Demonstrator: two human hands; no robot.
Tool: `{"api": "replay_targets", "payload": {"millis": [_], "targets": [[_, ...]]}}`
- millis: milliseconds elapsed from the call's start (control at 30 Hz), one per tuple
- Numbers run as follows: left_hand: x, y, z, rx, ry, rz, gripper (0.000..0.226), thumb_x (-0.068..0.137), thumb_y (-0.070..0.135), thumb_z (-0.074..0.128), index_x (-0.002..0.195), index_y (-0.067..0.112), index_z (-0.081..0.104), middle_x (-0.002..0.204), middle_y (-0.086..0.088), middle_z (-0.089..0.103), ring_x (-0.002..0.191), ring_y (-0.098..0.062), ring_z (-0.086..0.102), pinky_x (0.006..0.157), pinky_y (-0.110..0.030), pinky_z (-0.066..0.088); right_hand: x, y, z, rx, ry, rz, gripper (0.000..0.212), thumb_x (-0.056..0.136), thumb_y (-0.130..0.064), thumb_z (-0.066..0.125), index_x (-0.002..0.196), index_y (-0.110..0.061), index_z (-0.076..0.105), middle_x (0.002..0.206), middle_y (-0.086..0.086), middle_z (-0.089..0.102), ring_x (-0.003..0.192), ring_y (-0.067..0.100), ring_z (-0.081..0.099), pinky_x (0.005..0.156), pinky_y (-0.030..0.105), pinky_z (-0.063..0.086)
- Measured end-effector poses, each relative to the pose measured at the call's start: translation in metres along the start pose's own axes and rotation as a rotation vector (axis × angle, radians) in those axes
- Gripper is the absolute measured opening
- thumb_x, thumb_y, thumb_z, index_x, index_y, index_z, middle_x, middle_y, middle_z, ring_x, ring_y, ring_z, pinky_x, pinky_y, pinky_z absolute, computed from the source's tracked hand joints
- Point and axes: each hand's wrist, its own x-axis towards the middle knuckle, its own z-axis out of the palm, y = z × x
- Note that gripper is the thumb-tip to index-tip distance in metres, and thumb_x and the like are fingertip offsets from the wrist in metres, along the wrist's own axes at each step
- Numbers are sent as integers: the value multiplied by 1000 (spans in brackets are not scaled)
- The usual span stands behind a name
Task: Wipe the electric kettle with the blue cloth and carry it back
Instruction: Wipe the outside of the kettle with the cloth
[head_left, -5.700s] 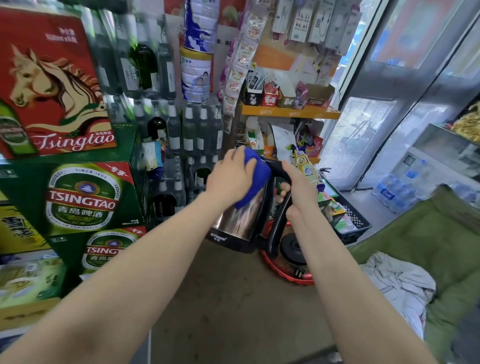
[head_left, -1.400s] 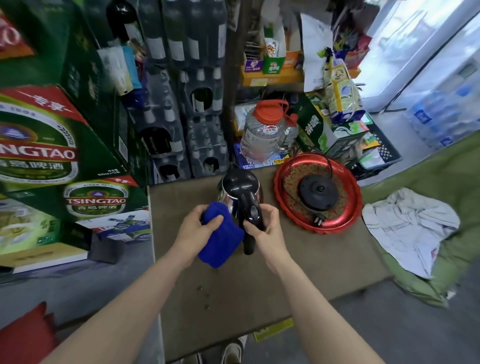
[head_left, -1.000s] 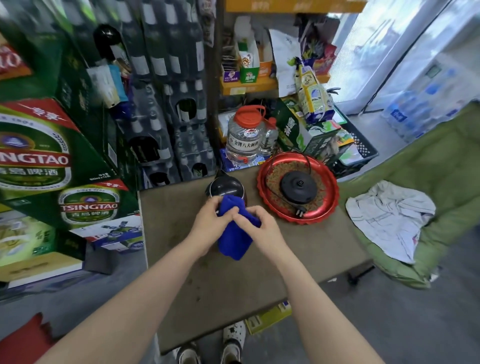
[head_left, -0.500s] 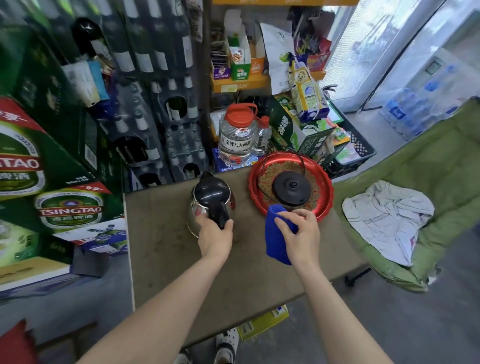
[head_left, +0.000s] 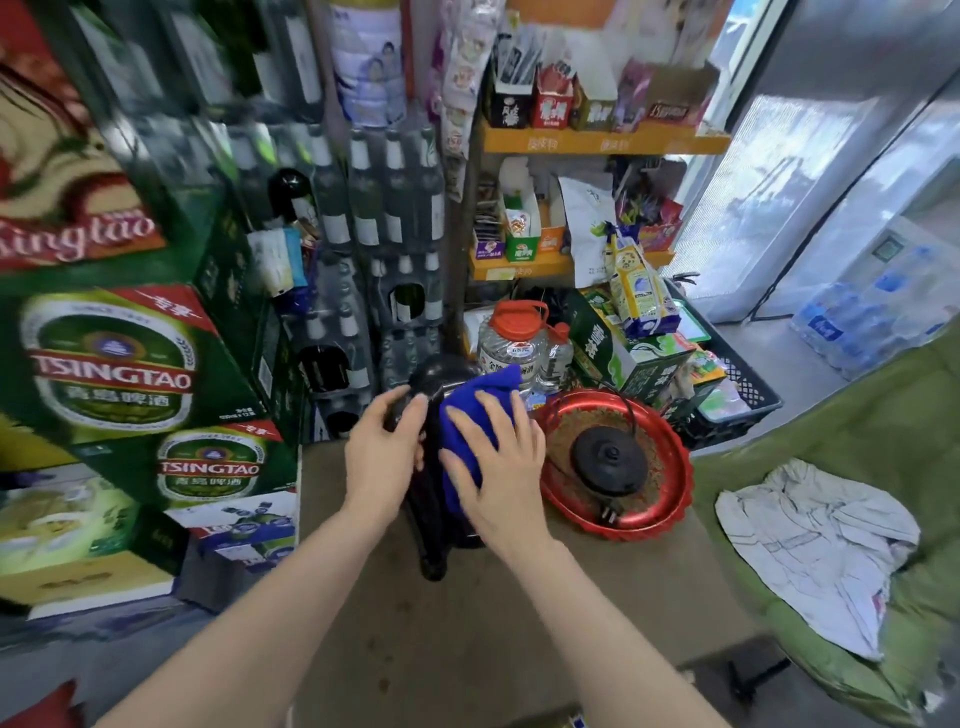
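brown table (head_left: 519, 613) amid stocked shelves (head_left: 597, 140)

From here I see little of the kettle (head_left: 441, 379): my left hand (head_left: 382, 457) and the cloth (head_left: 475, 410) under my right hand (head_left: 498, 467) hide most of its body. I can't tell how firm the left grip is. Left of the kettle, the beer boxes (head_left: 111, 364) are blurred and cut by the frame's edge. Above it, the bottles (head_left: 374, 192) smear.
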Motion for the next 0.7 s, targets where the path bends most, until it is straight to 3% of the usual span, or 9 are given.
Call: {"api": "replay_targets", "payload": {"millis": [67, 233, 300, 433, 500, 600, 700], "targets": [[2, 23, -6, -108, -55, 16, 31, 89, 36, 66, 118, 26, 66, 63, -3, 61, 47, -16, 49, 52, -31, 43, 18, -2, -6, 62, -6, 1, 45, 101, -47, 43, 145, -37, 47, 161, -2, 36, 156, 30, 16, 123, 55, 16], [-1, 74, -13, -169, -145, 92, 26, 90, 28, 68, 115, 28, 67, 60, -4, 56, 43, -12, 45, 42, -27, 39, 83, -22, -53, 501, 205, 282, 49, 98, -36, 40, 145, -27, 50, 146, -12, 51, 132, 4, 46, 115, 45, 40], [-1, 88, -15, -217, -131, 78, 23, 90, 25, 67, 114, 24, 69, 60, -4, 55, 41, -11, 44, 40, -25, 37, 85, -38, -60, 398, 231, 176, 51, 95, -35, 42, 143, -26, 54, 148, -5, 52, 136, 12, 46, 116, 46, 38], [-2, 106, -16, -330, -135, 35, 19, 92, 21, 64, 110, 17, 70, 60, -6, 54, 38, -11, 41, 39, -23, 34, 71, -47, -55, -55, 269, -140, 47, 89, -35, 58, 134, -27, 63, 149, 9, 50, 141, 37, 41, 115, 48, 31], [-4, 110, -15, -360, -159, 11, 18, 92, 21, 63, 108, 17, 70, 59, -6, 52, 40, -13, 40, 40, -23, 33, 81, -44, -68, -1, 286, -105, 45, 90, -37, 56, 133, -26, 64, 145, 7, 53, 135, 31, 47, 113, 47, 38], [-4, 118, -14, -408, -168, -12, 18, 92, 21, 64, 107, 14, 70, 59, -6, 52, 41, -13, 40, 40, -23, 32, 105, -46, -92, 281, 284, 148, 45, 93, -41, 49, 134, -26, 61, 138, -2, 59, 127, 17, 55, 107, 46, 45], [0, 129, -16, -454, -166, -20, 21, 91, 22, 65, 108, 10, 69, 60, -6, 51, 39, -11, 40, 37, -22, 32, 97, -60, -93, 60, 261, 0, 49, 92, -43, 48, 137, -28, 59, 145, 2, 54, 135, 25, 49, 111, 47, 41]]}}
